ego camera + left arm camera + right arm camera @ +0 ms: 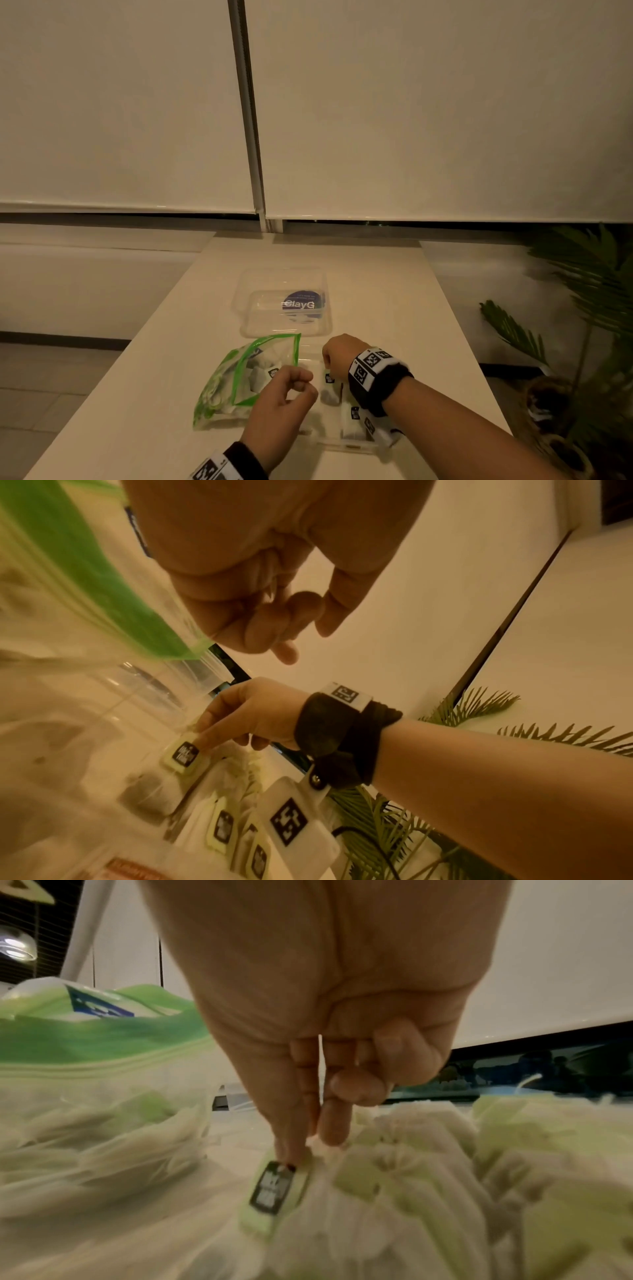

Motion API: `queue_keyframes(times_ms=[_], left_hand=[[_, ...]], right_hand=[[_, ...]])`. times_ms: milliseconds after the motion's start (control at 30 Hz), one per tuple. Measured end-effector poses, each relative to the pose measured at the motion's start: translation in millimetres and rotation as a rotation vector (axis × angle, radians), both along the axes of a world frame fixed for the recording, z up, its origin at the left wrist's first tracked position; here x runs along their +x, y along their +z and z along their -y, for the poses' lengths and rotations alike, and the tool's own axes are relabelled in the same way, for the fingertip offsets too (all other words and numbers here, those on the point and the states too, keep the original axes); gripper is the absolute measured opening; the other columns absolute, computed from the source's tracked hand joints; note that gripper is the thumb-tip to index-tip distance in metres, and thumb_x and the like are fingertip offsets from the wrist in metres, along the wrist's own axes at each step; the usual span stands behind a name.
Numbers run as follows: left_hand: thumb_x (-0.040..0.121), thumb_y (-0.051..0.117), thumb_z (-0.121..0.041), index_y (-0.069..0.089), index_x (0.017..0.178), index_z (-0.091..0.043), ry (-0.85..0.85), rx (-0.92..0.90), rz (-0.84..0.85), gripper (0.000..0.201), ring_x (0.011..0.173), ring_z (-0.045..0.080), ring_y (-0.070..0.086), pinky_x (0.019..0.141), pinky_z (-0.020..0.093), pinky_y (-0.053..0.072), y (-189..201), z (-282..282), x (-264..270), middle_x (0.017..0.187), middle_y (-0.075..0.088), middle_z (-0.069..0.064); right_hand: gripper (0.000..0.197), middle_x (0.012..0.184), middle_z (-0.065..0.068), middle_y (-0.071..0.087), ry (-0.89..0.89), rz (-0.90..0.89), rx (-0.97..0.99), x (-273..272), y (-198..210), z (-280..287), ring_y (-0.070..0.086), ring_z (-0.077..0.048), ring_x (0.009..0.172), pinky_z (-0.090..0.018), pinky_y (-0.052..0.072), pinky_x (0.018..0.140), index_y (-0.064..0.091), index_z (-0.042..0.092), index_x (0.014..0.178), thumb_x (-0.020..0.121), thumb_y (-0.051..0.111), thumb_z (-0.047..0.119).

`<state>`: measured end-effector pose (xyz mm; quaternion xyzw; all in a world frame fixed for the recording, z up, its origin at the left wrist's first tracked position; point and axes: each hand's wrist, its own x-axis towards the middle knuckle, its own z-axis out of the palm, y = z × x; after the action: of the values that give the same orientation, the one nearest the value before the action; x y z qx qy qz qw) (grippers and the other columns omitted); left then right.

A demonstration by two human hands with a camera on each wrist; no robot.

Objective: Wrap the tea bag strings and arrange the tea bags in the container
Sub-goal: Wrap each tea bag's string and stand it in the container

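A clear plastic container [342,443] sits at the near table edge with several white tea bags [222,826] lying in it. My right hand [327,371] reaches down into it. Its index finger and another finger pinch a tea bag [154,794] at its pale green tag [272,1188]. My left hand [301,387] hovers just left of it above the container, fingers curled into the palm [274,631], and nothing shows in them. No string is plainly visible. A green-topped zip bag [239,377] with more tea bags lies to the left, its mouth gaping.
The container's clear lid [284,301], with a dark round sticker, lies farther back on the light wooden table [394,308]. A potted palm [582,308] stands off the table's right side. Roller blinds hang behind the table.
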<state>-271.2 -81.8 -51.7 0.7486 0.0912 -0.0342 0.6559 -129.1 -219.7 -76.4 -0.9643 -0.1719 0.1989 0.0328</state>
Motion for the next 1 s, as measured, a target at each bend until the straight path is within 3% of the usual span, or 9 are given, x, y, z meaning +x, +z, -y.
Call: queue_keyframes(times_ms=[167, 267, 367, 500, 567, 700, 867, 933, 1000], left_hand=[[0.089, 0.061, -0.006, 0.062, 0.098, -0.009, -0.040, -0.086, 0.016, 0.010, 0.046, 0.015, 0.039, 0.047, 0.026, 0.034, 20, 5, 6, 0.098, 0.060, 0.020], [0.090, 0.058, -0.003, 0.061, 0.100, -0.006, -0.062, -0.159, 0.052, 0.011, 0.049, 0.018, 0.041, 0.050, 0.027, 0.035, 36, 9, 9, 0.094, 0.063, 0.024], [0.088, 0.050, 0.007, 0.059, 0.101, 0.002, -0.049, -0.309, 0.108, 0.016, 0.048, 0.019, 0.039, 0.051, 0.028, 0.032, 54, 14, 17, 0.078, 0.060, 0.019], [0.087, 0.036, 0.015, 0.056, 0.102, 0.002, -0.043, -0.430, 0.153, 0.028, 0.050, 0.018, 0.045, 0.047, 0.027, 0.039, 79, 24, 34, 0.080, 0.063, 0.012], [0.086, 0.033, 0.016, 0.057, 0.103, 0.003, -0.051, -0.455, 0.177, 0.032, 0.054, 0.018, 0.050, 0.053, 0.028, 0.045, 90, 27, 40, 0.083, 0.064, 0.014], [0.087, 0.036, 0.014, 0.061, 0.099, -0.002, -0.034, -0.443, 0.231, 0.031, 0.066, 0.018, 0.057, 0.066, 0.033, 0.048, 103, 25, 46, 0.084, 0.067, 0.013], [0.094, 0.044, 0.000, 0.065, 0.092, -0.012, -0.051, -0.127, 0.276, 0.024, 0.074, 0.014, 0.058, 0.069, 0.026, 0.046, 94, 11, 44, 0.088, 0.070, 0.007], [0.092, 0.051, -0.008, 0.063, 0.090, -0.020, -0.104, 0.229, 0.314, 0.017, 0.071, 0.012, 0.056, 0.064, 0.018, 0.043, 85, -1, 43, 0.087, 0.069, 0.000], [0.088, 0.058, -0.025, 0.054, 0.093, -0.028, -0.194, 0.743, 0.311, 0.006, 0.069, 0.009, 0.054, 0.064, 0.021, 0.043, 77, -15, 41, 0.085, 0.063, -0.006]], right_hand=[[0.018, 0.110, -0.006, 0.065, -0.034, 0.094, 0.085, -4, 15, 6, 0.062, -0.025, 0.099, -0.031, 0.049, 0.081, 0.066, 0.015, 0.104, 0.088, 0.057, 0.014], [0.018, 0.096, 0.003, 0.067, -0.131, 0.087, 0.502, -22, 35, 18, 0.060, -0.011, 0.085, -0.026, 0.047, 0.079, 0.069, 0.018, 0.095, 0.086, 0.056, 0.010], [0.026, 0.086, 0.010, 0.066, -0.061, -0.168, 0.874, -59, 54, 28, 0.055, -0.001, 0.069, -0.019, 0.045, 0.068, 0.068, 0.020, 0.094, 0.083, 0.054, 0.000], [0.039, 0.115, 0.006, 0.063, 0.085, -0.362, 0.825, -100, 55, 26, 0.055, -0.005, 0.096, -0.013, 0.044, 0.081, 0.060, 0.025, 0.123, 0.087, 0.066, 0.012], [0.043, 0.116, 0.004, 0.064, 0.066, -0.220, 0.776, -107, 47, 21, 0.054, 0.003, 0.087, -0.008, 0.042, 0.079, 0.060, 0.021, 0.129, 0.087, 0.069, 0.018], [0.034, 0.102, 0.000, 0.061, -0.189, -0.204, 1.027, -112, 31, 25, 0.057, 0.005, 0.060, -0.013, 0.046, 0.063, 0.067, 0.010, 0.119, 0.090, 0.055, -0.002], [0.026, 0.096, -0.002, 0.050, -0.385, -0.204, 1.274, -111, 26, 35, 0.070, -0.010, 0.070, -0.022, 0.051, 0.059, 0.071, 0.006, 0.102, 0.096, 0.047, -0.002], [0.024, 0.087, 0.003, 0.061, -0.399, -0.124, 1.242, -108, 26, 42, 0.065, -0.009, 0.069, -0.023, 0.050, 0.060, 0.073, 0.015, 0.086, 0.094, 0.055, 0.003], [0.024, 0.070, 0.006, 0.063, -0.445, -0.076, 1.257, -107, 25, 50, 0.056, -0.011, 0.064, -0.022, 0.045, 0.060, 0.070, 0.018, 0.072, 0.092, 0.061, 0.006]])
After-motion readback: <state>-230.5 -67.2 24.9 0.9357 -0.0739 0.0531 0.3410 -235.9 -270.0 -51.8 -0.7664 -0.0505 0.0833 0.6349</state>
